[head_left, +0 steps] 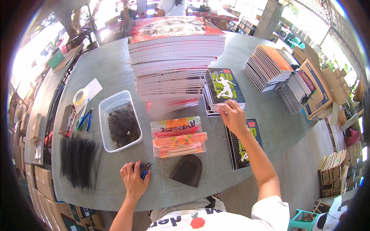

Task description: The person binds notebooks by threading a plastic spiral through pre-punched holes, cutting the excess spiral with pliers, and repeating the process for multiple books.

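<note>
My left hand rests on the table near its front edge, fingers closed round small blue-handled cutting pliers, whose dark jaws point away to the right. My right hand is at the near edge of a short stack of dark notebooks with a green-lettered sports cover. Its fingers are bent and drawn together; whatever they hold, if anything, is hidden. Under my right forearm lies another notebook of the same design, a black spiral coil along its left edge. A dark, rounded flat pad lies between my arms.
A tall stack of white-paged books rises at the back. Black coils fill a clear tub and lie in a loose bundle. Nearby are a clear box, tape and scissors. More notebooks stand right, beside a carton.
</note>
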A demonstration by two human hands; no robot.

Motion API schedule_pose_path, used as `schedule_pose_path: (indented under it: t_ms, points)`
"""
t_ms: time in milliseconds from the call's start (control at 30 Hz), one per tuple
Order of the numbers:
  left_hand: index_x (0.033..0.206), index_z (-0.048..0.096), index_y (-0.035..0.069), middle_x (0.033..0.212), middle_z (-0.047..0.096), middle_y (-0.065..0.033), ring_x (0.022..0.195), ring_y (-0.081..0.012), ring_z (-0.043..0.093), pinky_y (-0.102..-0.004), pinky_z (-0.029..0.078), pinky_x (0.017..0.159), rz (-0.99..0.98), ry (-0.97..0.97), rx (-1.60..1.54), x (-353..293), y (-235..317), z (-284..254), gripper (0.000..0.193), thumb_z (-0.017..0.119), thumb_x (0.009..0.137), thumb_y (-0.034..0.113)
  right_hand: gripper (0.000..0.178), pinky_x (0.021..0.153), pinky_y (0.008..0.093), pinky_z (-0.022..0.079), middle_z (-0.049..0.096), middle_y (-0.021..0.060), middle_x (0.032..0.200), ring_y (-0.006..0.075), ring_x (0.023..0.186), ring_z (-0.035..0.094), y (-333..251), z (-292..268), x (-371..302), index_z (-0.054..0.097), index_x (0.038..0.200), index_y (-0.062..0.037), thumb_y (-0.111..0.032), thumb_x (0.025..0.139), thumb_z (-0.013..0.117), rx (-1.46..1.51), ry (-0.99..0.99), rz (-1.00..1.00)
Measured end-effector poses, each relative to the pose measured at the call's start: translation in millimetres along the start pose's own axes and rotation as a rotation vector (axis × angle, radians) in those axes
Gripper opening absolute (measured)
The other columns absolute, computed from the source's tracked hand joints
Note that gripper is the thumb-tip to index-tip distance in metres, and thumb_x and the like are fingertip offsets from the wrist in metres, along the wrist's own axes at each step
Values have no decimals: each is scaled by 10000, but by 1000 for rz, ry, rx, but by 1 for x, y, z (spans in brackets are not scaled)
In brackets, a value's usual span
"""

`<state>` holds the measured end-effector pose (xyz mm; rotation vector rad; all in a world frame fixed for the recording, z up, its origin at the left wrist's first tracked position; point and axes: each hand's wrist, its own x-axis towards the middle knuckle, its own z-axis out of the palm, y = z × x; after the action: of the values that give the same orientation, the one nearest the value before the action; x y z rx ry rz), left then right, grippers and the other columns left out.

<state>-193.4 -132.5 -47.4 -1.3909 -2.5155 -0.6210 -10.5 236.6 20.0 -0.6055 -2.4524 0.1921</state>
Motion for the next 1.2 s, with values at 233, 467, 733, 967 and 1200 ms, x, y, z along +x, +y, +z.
schedule_pose_path:
  t_ms: [233, 467, 733, 967, 1200]
  points:
    - [1065, 554, 63, 1011, 502, -132, 997, -327, 455, -443, 326, 902, -11, 31, -25, -2, -1, 0, 469, 714, 661, 238, 493, 990, 501, 334, 388, 93, 1402, 392, 1240, 399, 18, 19, 29, 566, 1180, -263, -321, 714, 716, -261, -204, -190]
    - [1052, 561, 57, 994, 506, -132, 993, -328, 458, -443, 330, 900, -21, 36, -66, 1, 1, 2, 470, 721, 652, 243, 362, 896, 450, 442, 566, 53, 1239, 322, 1094, 554, 33, 15, 13, 626, 1062, -222, -172, 712, 706, -210, -100, -253]
    - [1093, 547, 55, 1073, 502, -147, 1062, -354, 446, -469, 310, 962, -14, 90, -20, -1, 0, -3, 509, 728, 681, 293, 227, 839, 298, 446, 625, 86, 1064, 224, 964, 595, 28, -64, -5, 622, 1035, -85, -125, 815, 658, 239, 527, 225]
    - [1232, 491, 43, 1335, 405, -177, 1225, -358, 383, -478, 292, 1033, 278, 226, -493, 77, 72, -44, 672, 782, 674, 278, 294, 784, 273, 429, 572, 41, 972, 133, 876, 535, -24, -147, -42, 581, 1009, -14, -178, 803, 713, 920, 783, 213]
    - [1070, 606, -3, 1009, 656, -66, 908, -132, 583, -301, 473, 815, 42, -288, -1218, 159, 89, -90, 450, 799, 685, 127, 410, 826, 240, 400, 560, 19, 986, 98, 930, 521, -86, -90, 3, 552, 1064, -46, -257, 773, 750, 1254, 485, 116]
